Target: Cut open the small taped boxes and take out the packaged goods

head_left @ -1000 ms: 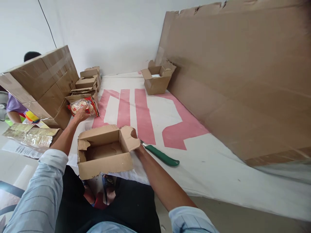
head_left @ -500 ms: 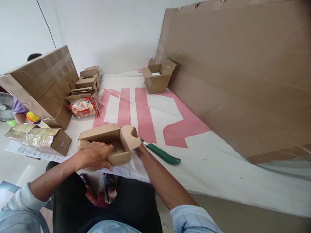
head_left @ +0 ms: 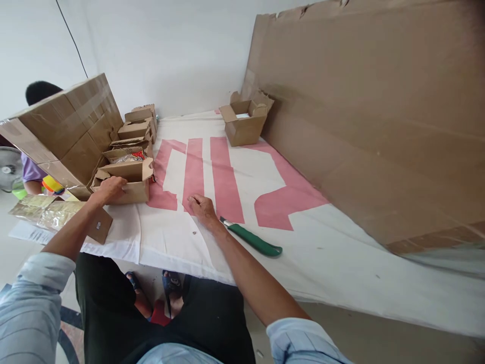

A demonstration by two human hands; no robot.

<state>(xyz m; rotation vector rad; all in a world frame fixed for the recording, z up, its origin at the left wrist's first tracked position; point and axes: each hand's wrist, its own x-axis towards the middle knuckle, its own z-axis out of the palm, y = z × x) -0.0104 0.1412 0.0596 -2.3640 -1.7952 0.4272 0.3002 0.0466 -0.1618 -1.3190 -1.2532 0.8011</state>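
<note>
An open cardboard box [head_left: 134, 193] stands at the left of the table, in front of the row of other boxes. My left hand [head_left: 112, 189] grips its near wall, with some fingers hidden inside. Just behind it, a clear and red snack packet [head_left: 131, 157] is mostly covered by the box. On the pink-striped cloth, to the right of the box and apart from it, rests my right hand [head_left: 202, 208], its fingers curled with nothing visible in them. A green-handled utility knife [head_left: 257, 243] lies close by my right wrist.
Several open boxes [head_left: 134, 129] line the left side beside a big taped carton [head_left: 76, 126]. Taped small boxes [head_left: 68, 217] sit at the front left. Another open box [head_left: 245, 126] leans near a large cardboard sheet [head_left: 364, 111]. A person in a purple sleeve [head_left: 32, 174] is behind the carton.
The open box has moved from the table's front edge left and back, in front of the snack packet. My left hand went with it; my right hand has come off it onto the cloth.
</note>
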